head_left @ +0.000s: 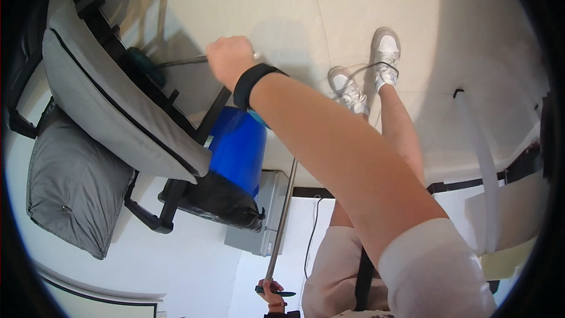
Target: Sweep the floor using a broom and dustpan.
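My right hand [229, 58] reaches across to the left, a black band around its wrist. Its fingers are closed round a thin metal rod [185, 60], which leads to a dark green head [144, 67] beside the chair frame. What kind of tool this is, I cannot make out. At the lower edge my left hand [271, 295], with a reddish bracelet, is closed on a long metal pole [281, 224]. A dark green and black piece [283, 293] crosses the pole at that hand. My right forearm hides the pole's upper end.
A grey cushioned chair [118, 97] with black arms fills the left, a grey pillow [73, 182] next to it. A blue bin [238, 147] with a black bag [220, 201] stands by a grey box [273, 200]. My shoes [386, 53] are on pale floor tiles.
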Demonstrator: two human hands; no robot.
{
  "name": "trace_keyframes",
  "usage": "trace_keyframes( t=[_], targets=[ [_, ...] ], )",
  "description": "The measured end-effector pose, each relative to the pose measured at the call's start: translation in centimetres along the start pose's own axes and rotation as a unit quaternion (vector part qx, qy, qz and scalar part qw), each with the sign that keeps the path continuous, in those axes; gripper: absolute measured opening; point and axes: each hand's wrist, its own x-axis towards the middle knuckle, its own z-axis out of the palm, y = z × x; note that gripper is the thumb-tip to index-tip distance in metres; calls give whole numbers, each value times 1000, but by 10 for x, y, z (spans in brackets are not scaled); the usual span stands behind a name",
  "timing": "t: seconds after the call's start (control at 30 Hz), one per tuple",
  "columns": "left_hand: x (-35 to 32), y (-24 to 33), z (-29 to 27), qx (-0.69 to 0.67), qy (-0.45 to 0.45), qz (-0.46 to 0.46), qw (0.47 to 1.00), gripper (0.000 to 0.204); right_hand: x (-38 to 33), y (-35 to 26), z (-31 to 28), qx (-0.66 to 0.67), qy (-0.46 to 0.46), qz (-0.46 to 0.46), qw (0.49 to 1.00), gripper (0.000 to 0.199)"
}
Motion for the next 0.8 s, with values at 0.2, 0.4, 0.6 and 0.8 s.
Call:
trace_keyframes(
  t=[0.2,0.4,0.6,0.8],
  targets=[
    [2,-4,-16,8,39,-29,999,26,-130,160,-85,-51,-30,58,997,27],
    [3,-9,-10,14,13,-26,999,28,-308,206,-264,-108,12,146,983,27],
    [-2,-9,-27,31,49,-18,998,32,-202,143,-145,-27,56,20,998,25],
    [5,-10,-12,28,-12,-13,999,28,-26,4,13,56,-1,-102,993,13]
  ],
)
